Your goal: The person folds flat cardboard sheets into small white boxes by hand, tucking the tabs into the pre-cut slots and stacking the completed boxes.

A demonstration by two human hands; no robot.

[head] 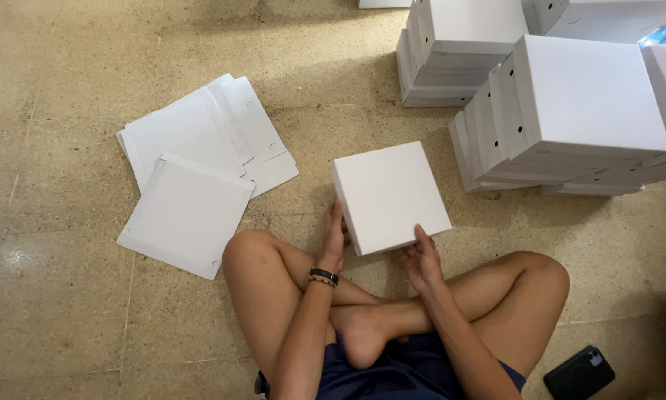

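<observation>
- You sit cross-legged on the speckled tan floor (66, 311), and you hold a folded white box (390, 195) just in front of your knees, tilted up off the floor.
- Your left hand (333, 241) lies flat along the box's left side wall, fingers straight and close together, pressing on that edge; a dark bracelet (323, 277) circles that wrist.
- Your right hand (422, 261) grips the box at its near right corner, thumb on top of the lid and fingers curled beneath it.
- To your left, well apart from the box, a loose pile of flat white cardboard blanks (199, 159) lies fanned out on the floor, with one blank (186, 215) uppermost and nearest your left knee.
- Beyond the box, toward the far right of the floor, stand stacks of finished white boxes (570, 118), their sides marked with small round holes.
- A dark phone (579, 372) lies on the floor beside your right knee.
</observation>
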